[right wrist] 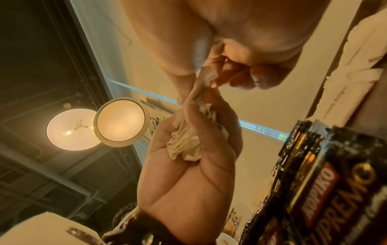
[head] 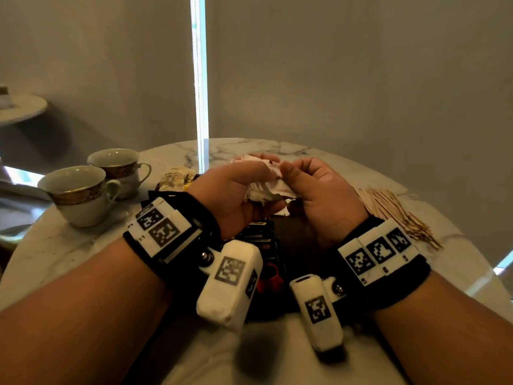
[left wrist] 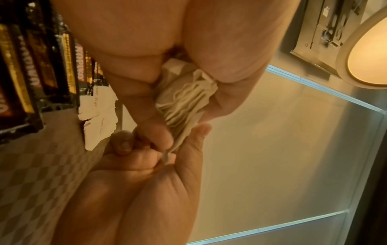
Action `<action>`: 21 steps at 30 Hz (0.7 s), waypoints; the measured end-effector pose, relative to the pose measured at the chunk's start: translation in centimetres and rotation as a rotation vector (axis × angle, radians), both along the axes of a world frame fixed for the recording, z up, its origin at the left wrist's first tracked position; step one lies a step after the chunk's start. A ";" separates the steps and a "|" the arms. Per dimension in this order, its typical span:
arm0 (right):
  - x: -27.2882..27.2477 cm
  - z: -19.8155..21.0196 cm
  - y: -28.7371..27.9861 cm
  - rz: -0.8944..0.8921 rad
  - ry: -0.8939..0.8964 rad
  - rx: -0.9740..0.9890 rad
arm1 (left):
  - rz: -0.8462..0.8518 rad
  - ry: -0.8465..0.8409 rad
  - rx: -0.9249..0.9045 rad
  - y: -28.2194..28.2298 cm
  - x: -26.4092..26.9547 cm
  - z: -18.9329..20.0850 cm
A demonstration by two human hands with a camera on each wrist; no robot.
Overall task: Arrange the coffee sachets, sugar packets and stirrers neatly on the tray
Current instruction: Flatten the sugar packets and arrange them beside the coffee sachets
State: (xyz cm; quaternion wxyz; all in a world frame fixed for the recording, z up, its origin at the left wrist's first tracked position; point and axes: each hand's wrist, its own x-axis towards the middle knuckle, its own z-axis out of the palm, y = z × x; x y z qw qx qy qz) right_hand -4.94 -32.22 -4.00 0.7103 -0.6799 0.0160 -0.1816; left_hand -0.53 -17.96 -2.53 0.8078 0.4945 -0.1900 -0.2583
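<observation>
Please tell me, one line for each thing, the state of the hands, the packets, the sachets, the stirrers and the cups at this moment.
left hand: grips a bundle of sugar packets.
right hand: pinches one packet at the bundle's edge.
sugar packets: bunched, held above the tray.
coffee sachets: lying in an overlapping row on the tray.
stirrers: loose pile on the table.
two cups: upright, apparently empty.

Both forearms bare. Each wrist carries a black strap [head: 194, 215] with white blocks [head: 161, 232] bearing black square markers. A white camera pod [head: 230, 284] hangs beneath each, screw-fastened.
</observation>
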 end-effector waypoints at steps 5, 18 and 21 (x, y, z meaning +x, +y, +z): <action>-0.2 0.3 0.0 0.121 0.002 0.157 | 0.072 -0.005 -0.087 0.9 0.6 0.8; 0.6 0.6 -1.0 0.058 -0.030 0.476 | 0.110 0.020 0.005 1.4 1.3 0.6; 0.3 0.9 -1.0 0.051 -0.034 0.474 | 0.118 0.031 0.023 1.4 1.4 0.5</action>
